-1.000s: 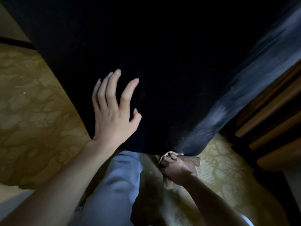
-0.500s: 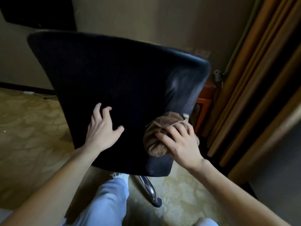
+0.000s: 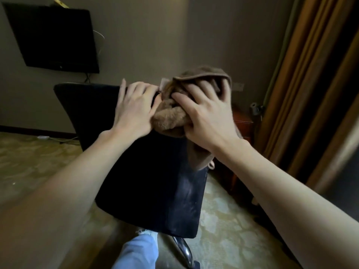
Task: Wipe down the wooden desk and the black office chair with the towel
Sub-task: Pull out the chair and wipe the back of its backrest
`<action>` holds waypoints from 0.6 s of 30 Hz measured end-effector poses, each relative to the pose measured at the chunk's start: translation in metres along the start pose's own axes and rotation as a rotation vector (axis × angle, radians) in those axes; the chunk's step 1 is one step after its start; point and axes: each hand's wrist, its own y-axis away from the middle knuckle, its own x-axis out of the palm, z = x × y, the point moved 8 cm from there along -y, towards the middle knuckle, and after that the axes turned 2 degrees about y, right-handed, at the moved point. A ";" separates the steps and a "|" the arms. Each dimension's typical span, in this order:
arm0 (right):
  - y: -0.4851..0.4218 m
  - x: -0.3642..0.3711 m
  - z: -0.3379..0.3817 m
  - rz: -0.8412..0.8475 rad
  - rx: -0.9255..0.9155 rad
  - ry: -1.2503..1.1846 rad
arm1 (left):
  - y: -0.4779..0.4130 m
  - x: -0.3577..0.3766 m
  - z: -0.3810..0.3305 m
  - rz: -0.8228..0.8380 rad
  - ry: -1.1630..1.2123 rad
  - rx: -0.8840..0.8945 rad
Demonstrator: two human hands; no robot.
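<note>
The black office chair (image 3: pixel 151 181) stands in front of me with its backrest turned towards me. A bunched brown towel (image 3: pixel 169 119) lies over the backrest's top right corner. My right hand (image 3: pixel 206 117) grips the towel from above, fingers spread and curled into the cloth. Just left of it, my left hand (image 3: pixel 134 107) rests on the top edge of the backrest, fingers draped over it and touching the towel. A loose end of the towel hangs down the chair's right side. The wooden desk is mostly hidden behind my right arm.
A dark wall-mounted TV (image 3: pixel 54 35) hangs at the upper left. Brown curtains (image 3: pixel 314 84) fill the right side. A reddish wooden cabinet (image 3: pixel 242 129) shows behind the chair at the right. Patterned carpet (image 3: pixel 29 162) covers the floor, and my light-blue trouser leg (image 3: pixel 136 253) is below.
The view has risen from the lower backrest to its top. My right hand has carried the towel up from the chair's bottom edge to the top corner. My left hand slid up to the top edge.
</note>
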 end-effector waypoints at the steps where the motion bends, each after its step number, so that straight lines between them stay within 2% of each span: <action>1: 0.002 0.012 0.002 0.043 0.012 -0.033 | -0.001 0.001 0.003 -0.011 0.008 -0.006; 2: 0.006 0.021 0.003 0.035 0.026 -0.069 | -0.001 0.002 0.005 -0.031 0.030 -0.015; 7: 0.033 0.046 0.012 -0.217 -0.011 -0.097 | -0.001 0.007 0.010 -0.075 0.098 -0.047; 9: 0.053 0.069 0.015 -0.159 -0.082 -0.090 | -0.004 0.008 0.008 -0.068 0.126 -0.052; 12: 0.101 0.110 0.025 0.086 -0.197 -0.070 | -0.007 0.010 0.007 -0.062 0.175 -0.039; 14: 0.123 0.123 0.030 0.188 -0.192 -0.083 | -0.007 0.009 0.004 -0.069 0.168 -0.014; 16: 0.122 0.116 0.029 0.179 -0.183 -0.108 | -0.004 0.009 0.001 -0.073 0.150 -0.003; 18: 0.109 0.087 0.023 0.043 -0.178 -0.146 | -0.001 0.011 -0.001 -0.071 0.123 -0.008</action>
